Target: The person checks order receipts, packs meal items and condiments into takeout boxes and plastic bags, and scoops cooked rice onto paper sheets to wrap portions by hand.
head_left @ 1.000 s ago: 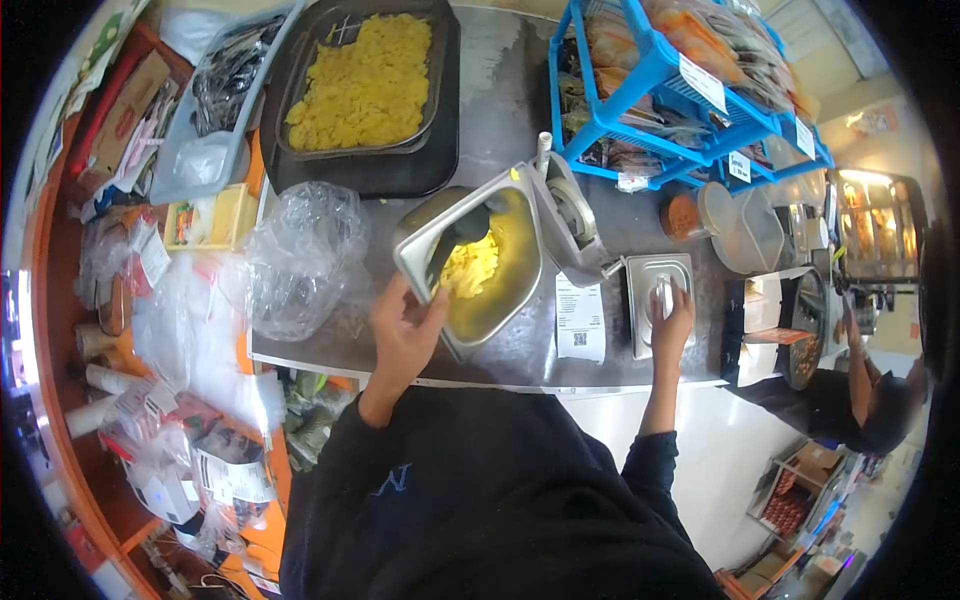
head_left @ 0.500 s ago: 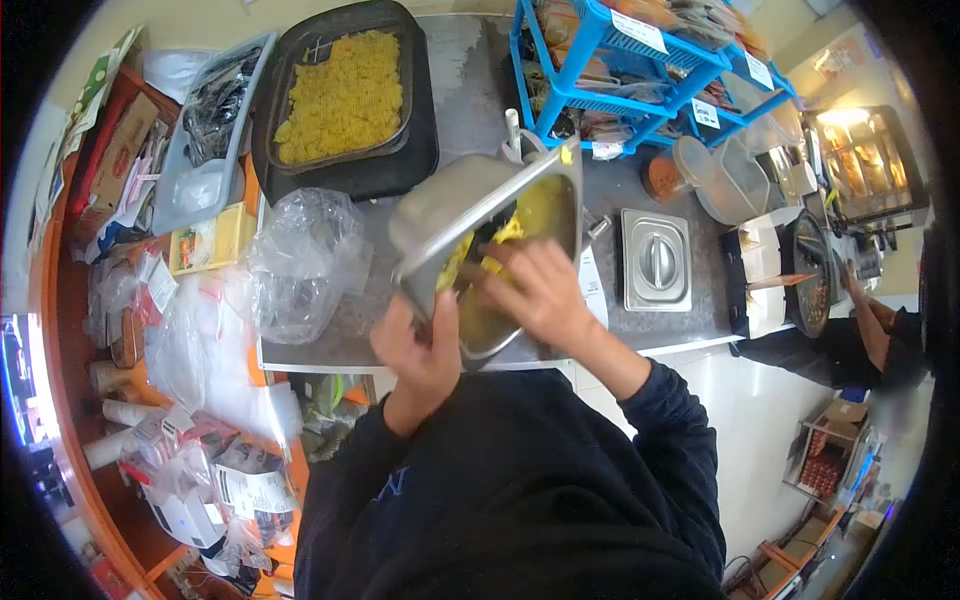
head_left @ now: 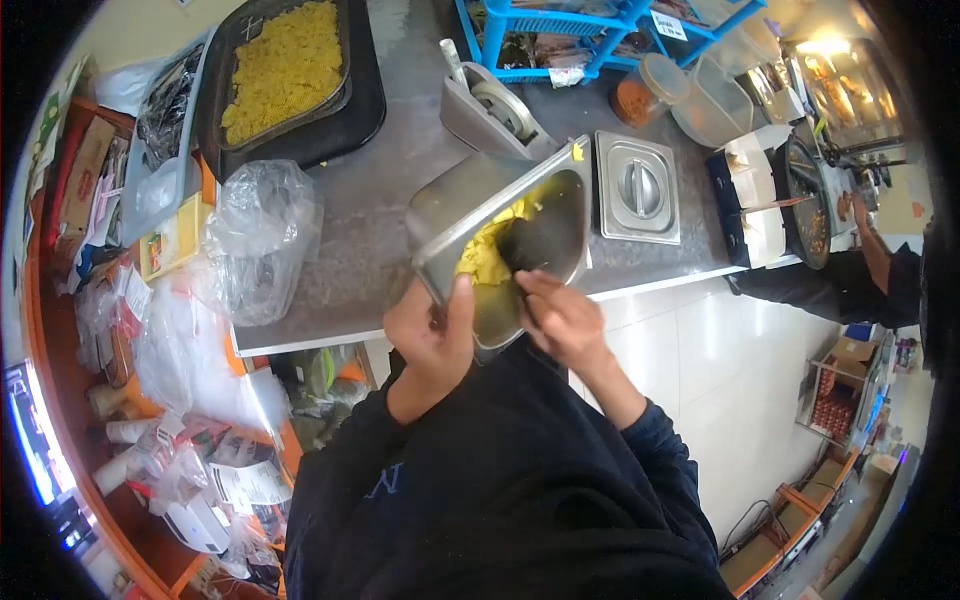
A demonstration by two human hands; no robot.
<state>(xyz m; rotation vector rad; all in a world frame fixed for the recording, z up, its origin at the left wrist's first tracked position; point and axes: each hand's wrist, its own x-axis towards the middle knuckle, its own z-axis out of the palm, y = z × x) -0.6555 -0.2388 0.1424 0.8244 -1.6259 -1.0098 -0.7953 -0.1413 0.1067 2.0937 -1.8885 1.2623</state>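
Tilted in front of me is a deep steel food container (head_left: 450,195), its opening facing right and toward me. My left hand (head_left: 432,325) grips its near left rim, with the thumb over the edge. Inside lies a lump of yellow mash (head_left: 485,258), and smears coat the walls. My right hand (head_left: 566,318) is closed around a black broad-headed utensil (head_left: 540,243), possibly a spatula, whose head is in the container against the mash. Most of its handle is hidden by my fingers. A bit of yellow mash sticks to the container's far corner.
A baking pan of yellow mash (head_left: 285,70) sits far left. Nearby are a crumpled plastic bag (head_left: 262,235), a grey tape dispenser (head_left: 490,115), a steel lid (head_left: 640,188) and a blue rack (head_left: 560,20). A co-worker's arm (head_left: 875,240) is by a frying pan (head_left: 805,200) at right.
My right hand has drawn back toward the container's near rim, and the utensil's head shows more clearly. The mash looks more gathered. The whole view has shifted, moving the counter items left and up.
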